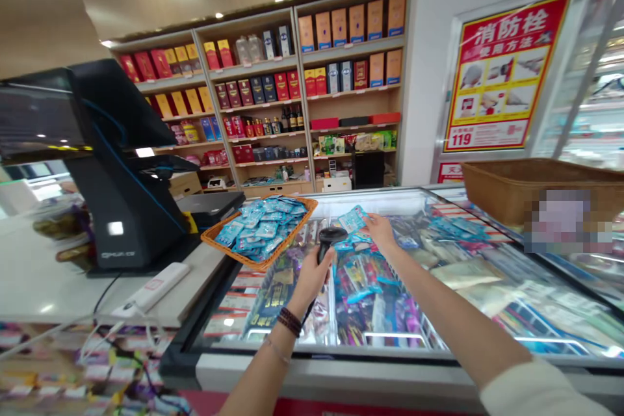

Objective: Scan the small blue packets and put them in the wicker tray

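My left hand (313, 273) is wrapped round the handle of a black barcode scanner (332, 234), whose head points forward over the glass-topped freezer (234, 331). In my right hand (380, 230) a small blue packet (353, 218) is pinched at its right edge, just beyond the scanner's head. More blue packets lie on the glass below it, partly covered by both hands. To the left, an orange wicker basket (266, 265) is heaped with similar blue packets (266, 224). Bags of frozen goods show through the glass.
A black cash register (121, 195) stands on the white counter (39, 286) at left, with a white power strip (153, 289) and cables. A brown basket (507, 192) is at right. Shelves (299, 104) of boxes and bottles line the back wall.
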`<state>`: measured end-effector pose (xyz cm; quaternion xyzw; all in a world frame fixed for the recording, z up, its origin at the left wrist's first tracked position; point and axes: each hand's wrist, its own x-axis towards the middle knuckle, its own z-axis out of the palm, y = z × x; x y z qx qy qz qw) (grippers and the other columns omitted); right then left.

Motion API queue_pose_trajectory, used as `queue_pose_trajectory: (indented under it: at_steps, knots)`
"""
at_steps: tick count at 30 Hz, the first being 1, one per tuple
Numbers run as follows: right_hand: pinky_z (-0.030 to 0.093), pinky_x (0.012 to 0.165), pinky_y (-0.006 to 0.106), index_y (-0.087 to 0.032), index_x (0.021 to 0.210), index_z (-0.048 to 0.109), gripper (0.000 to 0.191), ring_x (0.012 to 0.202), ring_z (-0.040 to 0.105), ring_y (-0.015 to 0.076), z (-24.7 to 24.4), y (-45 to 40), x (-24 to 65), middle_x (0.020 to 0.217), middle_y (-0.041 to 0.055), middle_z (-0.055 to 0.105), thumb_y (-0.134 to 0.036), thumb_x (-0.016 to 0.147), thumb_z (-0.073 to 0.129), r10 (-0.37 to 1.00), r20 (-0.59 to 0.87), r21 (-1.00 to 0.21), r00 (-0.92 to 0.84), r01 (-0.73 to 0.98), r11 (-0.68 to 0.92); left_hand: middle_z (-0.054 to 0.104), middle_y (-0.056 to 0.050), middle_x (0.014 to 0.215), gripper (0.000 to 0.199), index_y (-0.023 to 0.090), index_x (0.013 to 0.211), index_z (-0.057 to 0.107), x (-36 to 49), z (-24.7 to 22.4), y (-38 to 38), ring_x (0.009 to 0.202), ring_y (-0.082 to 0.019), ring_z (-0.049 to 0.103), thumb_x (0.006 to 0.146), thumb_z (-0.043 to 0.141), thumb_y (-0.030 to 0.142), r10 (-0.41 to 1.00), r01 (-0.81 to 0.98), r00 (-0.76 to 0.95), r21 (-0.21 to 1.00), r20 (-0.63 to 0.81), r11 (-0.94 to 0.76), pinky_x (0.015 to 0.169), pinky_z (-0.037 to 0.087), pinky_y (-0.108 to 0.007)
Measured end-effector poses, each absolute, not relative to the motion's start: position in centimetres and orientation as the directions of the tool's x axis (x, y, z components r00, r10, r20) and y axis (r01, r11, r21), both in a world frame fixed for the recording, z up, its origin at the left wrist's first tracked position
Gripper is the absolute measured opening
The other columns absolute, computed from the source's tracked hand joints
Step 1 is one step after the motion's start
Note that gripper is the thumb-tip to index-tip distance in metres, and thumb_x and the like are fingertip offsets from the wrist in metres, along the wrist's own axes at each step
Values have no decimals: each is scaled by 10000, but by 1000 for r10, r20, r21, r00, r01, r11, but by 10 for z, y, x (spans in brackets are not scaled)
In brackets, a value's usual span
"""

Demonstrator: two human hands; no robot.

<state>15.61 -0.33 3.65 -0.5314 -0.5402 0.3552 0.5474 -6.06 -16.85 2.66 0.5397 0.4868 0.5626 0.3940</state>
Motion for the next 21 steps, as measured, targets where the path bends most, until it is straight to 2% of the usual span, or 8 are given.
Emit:
queue_pose_trajectory:
  at_steps: [4, 9, 16, 21]
  knots:
    - [787, 826, 457, -238, 1005, 876, 215, 772, 926, 345, 40, -11, 180, 736, 52, 855, -448, 979, 843, 960, 219, -963, 173, 195, 184, 536, 61, 506, 663, 277, 835, 656, -55, 28, -173, 436, -153, 485, 866, 896, 895, 969, 150, -68, 963, 237, -226, 520, 317, -293]
    - [777, 868, 451, -205, 944, 853, 112, 846, 945, 374, 39, -19, 188, 831, 105, 888, -312, 938, 825, 972, 164, -973, 171, 189, 131, 536, 55, 498, 723, 281, 808, 631, -49, 31, -175, 429, -150, 480, 863, 833, 974, 963, 164, -27, 952, 267, -260, 527, 331, -295]
    - [786, 895, 473, -227, 953, 865, 79, 919, 956, 388, 41, -25, 187, 816, 82, 874, -256, 963, 793, 976, 161, -966, 148, 227, 125, 537, 65, 532, 740, 284, 818, 617, -45, 28, -174, 436, -140, 479, 825, 842, 989, 966, 134, -31, 959, 258, -252, 501, 341, -284]
    - [787, 859, 464, -222, 938, 867, 106, 876, 956, 381, 37, -24, 186, 844, 97, 892, -277, 974, 783, 971, 181, -958, 154, 252, 139, 546, 62, 545, 743, 281, 821, 625, -45, 25, -173, 432, -139, 478, 815, 865, 984, 967, 122, -21, 961, 253, -248, 494, 332, -286]
